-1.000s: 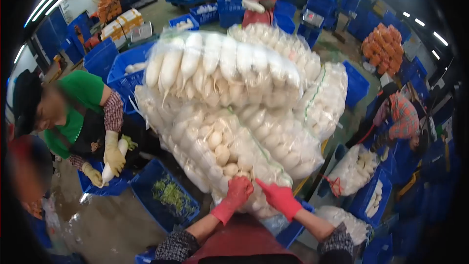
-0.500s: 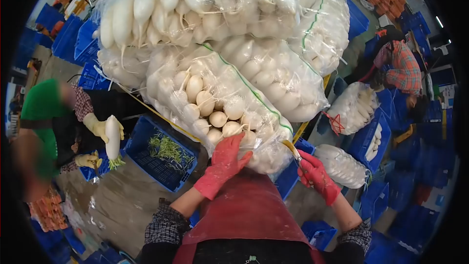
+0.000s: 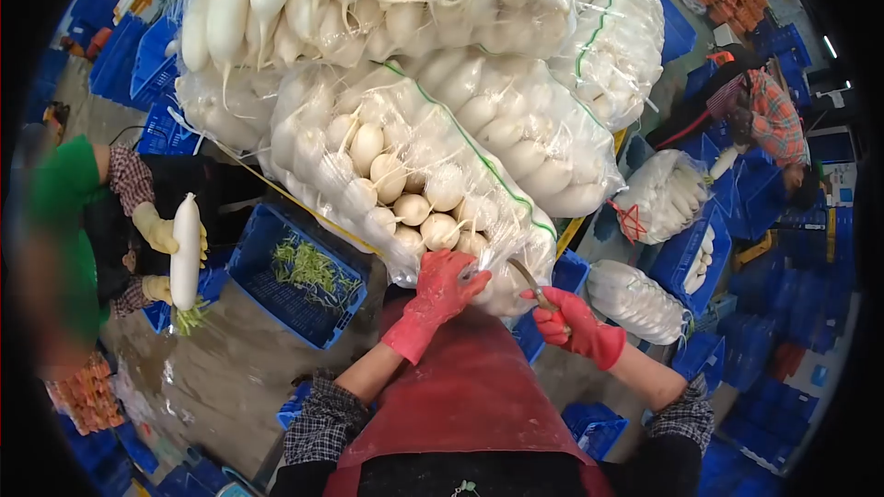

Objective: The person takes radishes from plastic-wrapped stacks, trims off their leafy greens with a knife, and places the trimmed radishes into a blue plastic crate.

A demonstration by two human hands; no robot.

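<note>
A clear plastic bag (image 3: 318,143) of white radishes (image 3: 412,209) lies before me, its near end open over several round root ends. My left hand (image 3: 440,296), in a red rubber glove, is closed at the bag's near edge, fingers bent on the film beside the lowest radishes. In my right hand (image 3: 580,329), gloved alike, is a curved knife (image 3: 527,278). Its blade points up and left, over or against the bag's right near corner; whether it touches is unclear. The handle is mostly hidden in my fist. A green line (image 3: 460,133) runs along the bag.
Other radish bags (image 3: 525,133) are stacked behind. At left, a co-worker's gloved hands (image 3: 157,230) hold a long radish (image 3: 185,253) near a blue crate (image 3: 304,327) with cut greens. Another person (image 3: 769,115) bends over crates at right, near a wrapped radish bundle (image 3: 635,302).
My right hand and the knife have moved left, closer to my left hand. My left hand has shifted slightly right, its fingers more bent. The co-worker's radish is lower and further left.
</note>
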